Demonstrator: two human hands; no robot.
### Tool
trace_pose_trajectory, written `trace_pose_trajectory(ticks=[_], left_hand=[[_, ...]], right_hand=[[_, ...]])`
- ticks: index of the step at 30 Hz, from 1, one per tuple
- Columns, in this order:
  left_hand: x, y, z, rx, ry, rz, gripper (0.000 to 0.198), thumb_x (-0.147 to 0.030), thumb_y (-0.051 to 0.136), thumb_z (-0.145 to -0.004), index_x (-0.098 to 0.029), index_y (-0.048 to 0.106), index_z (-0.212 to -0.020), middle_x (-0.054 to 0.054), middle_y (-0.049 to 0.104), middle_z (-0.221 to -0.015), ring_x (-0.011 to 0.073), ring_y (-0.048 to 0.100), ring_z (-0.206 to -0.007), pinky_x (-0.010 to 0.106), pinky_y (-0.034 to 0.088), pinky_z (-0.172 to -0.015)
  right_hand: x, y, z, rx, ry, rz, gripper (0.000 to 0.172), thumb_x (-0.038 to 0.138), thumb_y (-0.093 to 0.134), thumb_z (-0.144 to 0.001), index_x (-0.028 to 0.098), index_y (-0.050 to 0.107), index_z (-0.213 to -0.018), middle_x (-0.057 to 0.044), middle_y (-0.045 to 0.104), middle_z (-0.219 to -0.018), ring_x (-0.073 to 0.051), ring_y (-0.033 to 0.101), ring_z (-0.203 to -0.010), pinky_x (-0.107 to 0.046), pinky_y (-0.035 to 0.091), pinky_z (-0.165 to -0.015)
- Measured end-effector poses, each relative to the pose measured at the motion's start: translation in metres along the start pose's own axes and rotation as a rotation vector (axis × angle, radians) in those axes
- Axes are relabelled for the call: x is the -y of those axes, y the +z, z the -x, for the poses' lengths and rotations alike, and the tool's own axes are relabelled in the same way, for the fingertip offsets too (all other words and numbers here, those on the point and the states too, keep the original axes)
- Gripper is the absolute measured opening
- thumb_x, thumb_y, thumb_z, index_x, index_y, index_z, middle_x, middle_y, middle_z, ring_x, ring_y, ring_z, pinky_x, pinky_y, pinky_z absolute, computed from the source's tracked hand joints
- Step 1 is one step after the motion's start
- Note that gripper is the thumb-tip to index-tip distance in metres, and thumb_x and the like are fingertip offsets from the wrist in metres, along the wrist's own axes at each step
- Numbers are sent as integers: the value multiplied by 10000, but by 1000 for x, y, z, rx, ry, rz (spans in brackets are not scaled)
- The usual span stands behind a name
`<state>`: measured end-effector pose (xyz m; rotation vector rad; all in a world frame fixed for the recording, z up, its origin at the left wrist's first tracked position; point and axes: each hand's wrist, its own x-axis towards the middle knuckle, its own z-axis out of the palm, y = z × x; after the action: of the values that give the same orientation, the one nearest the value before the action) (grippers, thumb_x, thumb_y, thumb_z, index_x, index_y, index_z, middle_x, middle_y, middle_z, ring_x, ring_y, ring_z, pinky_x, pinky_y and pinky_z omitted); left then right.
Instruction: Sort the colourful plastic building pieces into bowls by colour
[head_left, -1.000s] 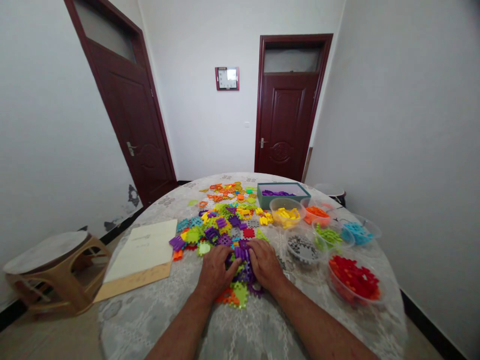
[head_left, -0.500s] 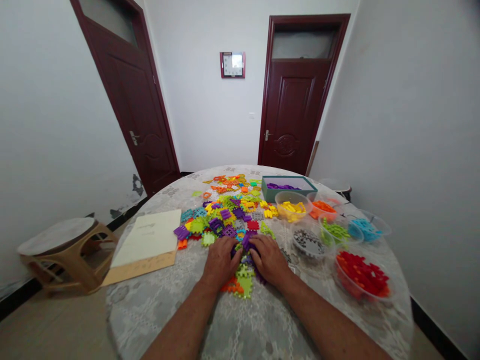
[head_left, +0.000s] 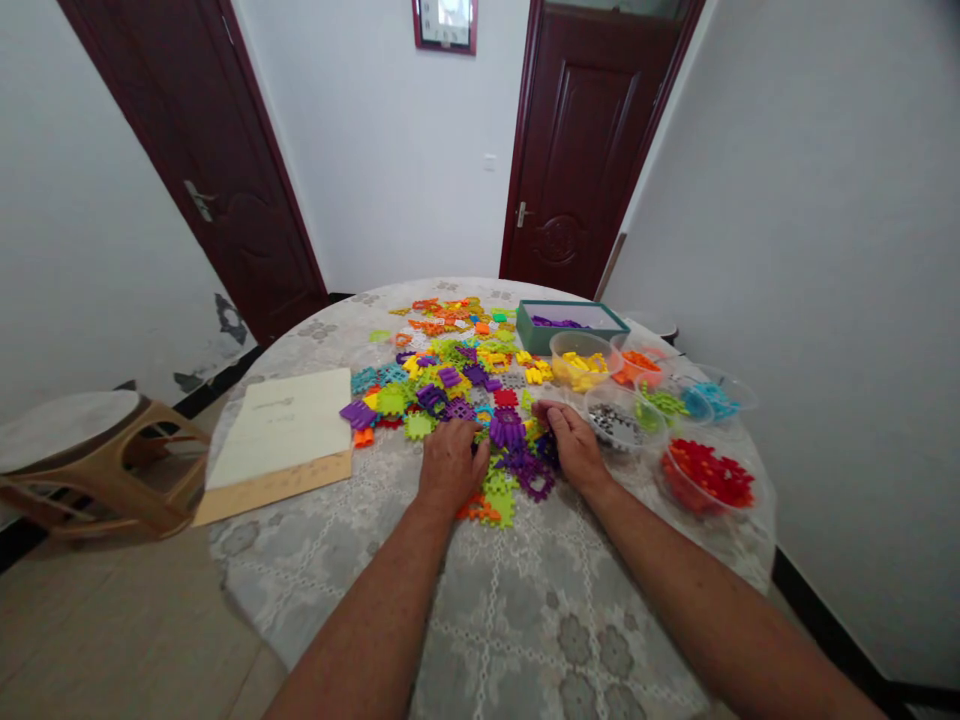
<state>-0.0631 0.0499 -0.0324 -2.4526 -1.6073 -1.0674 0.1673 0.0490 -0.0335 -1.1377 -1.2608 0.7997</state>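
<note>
My left hand point(head_left: 448, 466) lies palm down on the round table point(head_left: 525, 620), fingers slightly bent, thumb against a purple toothed piece point(head_left: 508, 430). Palm down as well, my right hand point(head_left: 574, 446) rests at the right edge of a small heap of purple pieces point(head_left: 534, 470) that lies between the two hands. Neither hand lifts a piece. Green and orange pieces point(head_left: 491, 503) lie just in front of my left wrist. A wide scatter of coloured plastic pieces point(head_left: 450, 360) spreads beyond the hands.
At right stand a teal box point(head_left: 525, 338) with purple pieces and clear bowls of yellow point(head_left: 577, 368), orange point(head_left: 637, 362), green point(head_left: 660, 402), blue point(head_left: 709, 400), grey point(head_left: 613, 425) and red point(head_left: 706, 478) pieces. A booklet point(head_left: 285, 428) lies left; a stool point(head_left: 82, 460) stands off the table.
My hands, pressed together over the purple pieces, have parted; the right one slid to the right and the purple heap now shows between them. The view has tilted downward.
</note>
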Motion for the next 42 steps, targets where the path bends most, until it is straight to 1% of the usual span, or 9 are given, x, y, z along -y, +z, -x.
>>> trace_pose_trajectory(ticks=[4,6,10,13,17,26,30,34,42], left_hand=[[-9,-10,-2,-67,9,87,331,-327,627,-960,-200,645,-1265,115,699,-1177,278,617,-1127,454,455,-1015],[-12,-14,-2,-44,68,109,393,-330,635,-957,-238,622,-1339,108,671,-1278,285,579,-1222,480,419,-1084],[-13,-14,1,73,154,82,313,-377,675,-933,-297,697,-1234,82,631,-1368,308,533,-1291,523,388,-1120],[-13,-11,2,105,127,61,280,-408,685,-923,-279,715,-1170,94,625,-1365,311,541,-1270,523,407,-1098],[-14,-14,1,115,85,52,319,-422,693,-912,-255,690,-1184,106,620,-1343,302,554,-1238,513,412,-1097],[-17,-20,0,138,43,31,389,-456,731,-871,-238,658,-1185,118,625,-1256,302,560,-1210,500,427,-1077],[-16,-20,-1,140,52,19,386,-465,724,-877,-233,653,-1178,118,626,-1245,297,562,-1204,490,425,-1079],[-15,-18,-1,150,55,0,368,-454,722,-881,-238,652,-1171,110,631,-1227,289,567,-1189,478,431,-1066],[-11,-11,1,109,91,17,331,-427,689,-909,-232,668,-1176,118,632,-1204,287,584,-1155,482,456,-1029]], right_hand=[[-2,1,-2,-47,78,-204,447,631,574,-949,245,742,-1098,-48,767,-1100,-218,702,-1012,-408,520,-1012],[-2,2,-3,-69,94,-270,434,627,598,-935,242,753,-1061,-39,769,-1036,-200,704,-949,-388,534,-974],[-2,3,-4,-98,121,-379,412,608,659,-909,227,763,-1025,-35,770,-973,-181,703,-887,-356,551,-921],[1,5,-5,-108,129,-421,404,600,696,-884,218,766,-997,-37,771,-968,-180,706,-875,-345,563,-898],[5,7,-5,-121,143,-461,411,605,725,-857,211,761,-969,-37,768,-931,-187,716,-848,-338,581,-848],[-5,3,-4,-63,147,-385,435,629,682,-889,219,750,-1020,-47,782,-986,-189,732,-882,-349,577,-895],[-3,5,-2,-29,148,-365,471,661,654,-900,221,749,-1036,-48,782,-974,-193,730,-863,-348,578,-869],[2,7,0,2,135,-355,482,675,649,-898,221,748,-1026,-45,782,-989,-190,726,-856,-347,573,-884],[6,8,1,29,136,-320,486,684,627,-902,228,743,-1019,-33,777,-979,-184,721,-835,-350,565,-885]])
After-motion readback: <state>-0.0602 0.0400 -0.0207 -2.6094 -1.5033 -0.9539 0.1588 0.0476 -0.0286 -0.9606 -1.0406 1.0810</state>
